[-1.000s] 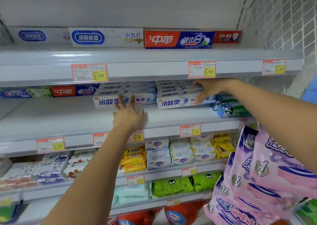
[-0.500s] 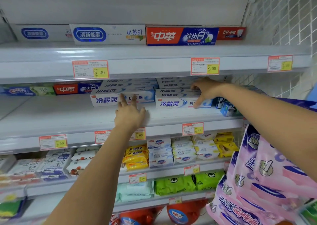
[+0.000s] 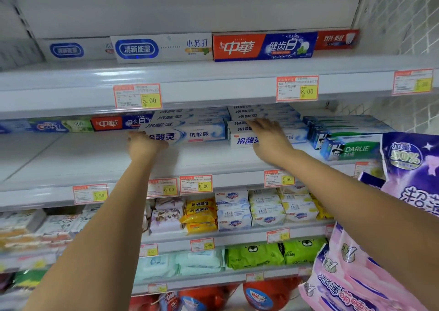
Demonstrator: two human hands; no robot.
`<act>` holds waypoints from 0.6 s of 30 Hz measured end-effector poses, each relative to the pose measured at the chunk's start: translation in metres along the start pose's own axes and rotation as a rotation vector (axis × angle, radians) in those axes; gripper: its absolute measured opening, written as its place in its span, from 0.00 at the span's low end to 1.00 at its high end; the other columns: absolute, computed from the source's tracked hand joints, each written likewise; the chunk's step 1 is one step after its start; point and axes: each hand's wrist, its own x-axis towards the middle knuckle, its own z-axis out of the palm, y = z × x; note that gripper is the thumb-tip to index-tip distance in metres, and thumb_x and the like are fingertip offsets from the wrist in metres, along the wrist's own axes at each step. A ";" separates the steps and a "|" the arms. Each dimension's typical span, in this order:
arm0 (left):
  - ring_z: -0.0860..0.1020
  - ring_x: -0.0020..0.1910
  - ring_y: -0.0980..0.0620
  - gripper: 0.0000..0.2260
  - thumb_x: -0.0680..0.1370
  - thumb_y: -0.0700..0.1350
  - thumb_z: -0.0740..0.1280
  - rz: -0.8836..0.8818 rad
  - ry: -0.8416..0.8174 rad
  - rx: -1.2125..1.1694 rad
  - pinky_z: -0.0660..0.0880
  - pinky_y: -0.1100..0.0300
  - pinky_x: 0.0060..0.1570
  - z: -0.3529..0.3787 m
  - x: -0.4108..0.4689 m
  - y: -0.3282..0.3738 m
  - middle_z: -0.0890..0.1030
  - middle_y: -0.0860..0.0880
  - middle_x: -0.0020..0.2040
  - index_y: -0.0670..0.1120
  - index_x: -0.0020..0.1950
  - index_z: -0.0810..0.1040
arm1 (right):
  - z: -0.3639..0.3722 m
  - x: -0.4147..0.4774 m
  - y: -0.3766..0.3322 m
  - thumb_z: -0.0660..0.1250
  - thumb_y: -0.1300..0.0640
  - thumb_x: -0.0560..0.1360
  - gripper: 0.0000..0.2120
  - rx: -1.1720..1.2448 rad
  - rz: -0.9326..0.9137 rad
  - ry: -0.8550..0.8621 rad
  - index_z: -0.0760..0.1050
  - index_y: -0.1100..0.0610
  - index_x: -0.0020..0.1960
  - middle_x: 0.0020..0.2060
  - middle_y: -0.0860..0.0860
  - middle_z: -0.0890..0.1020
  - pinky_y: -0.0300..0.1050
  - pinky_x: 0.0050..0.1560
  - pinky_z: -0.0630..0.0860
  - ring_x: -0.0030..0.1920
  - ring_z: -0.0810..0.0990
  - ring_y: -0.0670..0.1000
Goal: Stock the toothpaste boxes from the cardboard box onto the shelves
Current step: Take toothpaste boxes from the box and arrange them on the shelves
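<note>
two stacks of toothpaste boxes being squared on the middle shelf

two stacks of white toothpaste boxes are seen side by side on the middle shelf (image 3: 83, 161), set back from its front edge. in the left stack (image 3: 194, 135) and the right stack (image 3: 240, 141) alike, each box is laid flat with its long axis running left to right along the shelf, the printed long face turned out to the aisle and the ends pointing to either side.

the left hand (image 3: 145, 145) is placed at the left end of the lowest box of the left stack; its fingers are foreshortened, so whether they curl round that end cannot be told. the right hand (image 3: 269, 142) is laid against the front of the right stack, fingers straight and spread, nothing being gripped.

green darlie boxes (image 3: 354, 149) are stacked just right of the right stack. a red and blue box (image 3: 263, 46) is stood lengthwise on the shelf above.
</note>
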 end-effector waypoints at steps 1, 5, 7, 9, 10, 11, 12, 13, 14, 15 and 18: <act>0.76 0.56 0.43 0.28 0.65 0.42 0.76 0.014 -0.042 -0.027 0.74 0.52 0.55 -0.003 0.001 -0.001 0.77 0.43 0.57 0.40 0.62 0.71 | 0.002 0.000 0.001 0.62 0.63 0.74 0.31 -0.011 0.011 0.019 0.58 0.56 0.75 0.72 0.55 0.64 0.53 0.72 0.53 0.72 0.61 0.56; 0.78 0.55 0.43 0.23 0.69 0.39 0.76 0.053 -0.139 -0.126 0.74 0.54 0.54 -0.012 0.000 0.004 0.79 0.44 0.55 0.41 0.62 0.75 | 0.004 -0.002 0.005 0.62 0.61 0.76 0.28 -0.007 0.055 0.041 0.60 0.55 0.75 0.72 0.54 0.66 0.56 0.73 0.52 0.72 0.61 0.55; 0.77 0.53 0.44 0.23 0.70 0.39 0.75 0.054 -0.186 -0.137 0.72 0.54 0.52 -0.015 -0.001 0.010 0.78 0.43 0.55 0.39 0.63 0.74 | 0.003 -0.003 0.006 0.61 0.60 0.77 0.27 0.002 0.062 0.033 0.59 0.55 0.75 0.72 0.55 0.65 0.57 0.73 0.51 0.73 0.61 0.55; 0.75 0.49 0.46 0.23 0.70 0.39 0.75 0.051 -0.246 -0.093 0.71 0.55 0.49 -0.017 -0.001 0.013 0.77 0.43 0.53 0.39 0.63 0.74 | 0.004 -0.003 0.007 0.60 0.60 0.78 0.26 0.015 0.073 0.027 0.59 0.55 0.75 0.72 0.55 0.65 0.57 0.74 0.50 0.73 0.60 0.55; 0.74 0.48 0.47 0.23 0.70 0.39 0.75 0.053 -0.270 -0.081 0.72 0.55 0.49 -0.017 0.001 0.013 0.78 0.42 0.54 0.40 0.63 0.74 | 0.004 -0.003 0.008 0.60 0.60 0.78 0.26 0.025 0.083 0.029 0.60 0.56 0.75 0.72 0.55 0.65 0.57 0.74 0.50 0.73 0.60 0.55; 0.74 0.48 0.47 0.24 0.69 0.39 0.76 0.046 -0.287 -0.072 0.72 0.54 0.49 -0.017 0.001 0.014 0.79 0.42 0.56 0.41 0.63 0.74 | 0.005 -0.003 0.008 0.60 0.60 0.78 0.26 0.039 0.096 0.034 0.60 0.56 0.75 0.72 0.55 0.65 0.57 0.74 0.49 0.73 0.60 0.55; 0.75 0.48 0.47 0.24 0.68 0.39 0.76 0.046 -0.296 -0.076 0.72 0.54 0.50 -0.016 0.003 0.014 0.79 0.41 0.56 0.41 0.62 0.75 | 0.006 -0.003 0.009 0.60 0.61 0.77 0.26 0.052 0.106 0.044 0.61 0.56 0.74 0.72 0.55 0.66 0.57 0.74 0.49 0.73 0.60 0.55; 0.75 0.48 0.47 0.24 0.68 0.39 0.76 0.035 -0.300 -0.074 0.72 0.55 0.50 -0.015 0.002 0.014 0.79 0.42 0.55 0.41 0.62 0.75 | 0.008 -0.003 0.009 0.60 0.61 0.77 0.26 0.059 0.113 0.056 0.61 0.56 0.74 0.72 0.55 0.66 0.57 0.74 0.49 0.73 0.61 0.55; 0.75 0.47 0.47 0.23 0.68 0.39 0.76 0.029 -0.304 -0.068 0.72 0.55 0.49 -0.014 0.005 0.014 0.79 0.42 0.54 0.41 0.62 0.75 | 0.009 -0.003 0.010 0.60 0.61 0.76 0.26 0.057 0.118 0.066 0.62 0.56 0.74 0.71 0.55 0.67 0.58 0.74 0.49 0.73 0.61 0.55; 0.75 0.47 0.47 0.23 0.69 0.39 0.76 0.022 -0.313 -0.058 0.72 0.55 0.49 -0.014 0.004 0.014 0.79 0.43 0.53 0.41 0.62 0.76 | 0.010 -0.003 0.010 0.60 0.61 0.76 0.26 0.052 0.122 0.070 0.62 0.57 0.74 0.71 0.55 0.67 0.58 0.74 0.49 0.73 0.61 0.55; 0.76 0.45 0.46 0.22 0.69 0.40 0.76 0.012 -0.299 -0.047 0.73 0.55 0.47 -0.010 0.011 0.012 0.80 0.41 0.55 0.41 0.61 0.76 | 0.011 -0.002 0.010 0.60 0.61 0.76 0.27 0.045 0.119 0.066 0.62 0.57 0.74 0.72 0.56 0.66 0.58 0.74 0.49 0.73 0.61 0.56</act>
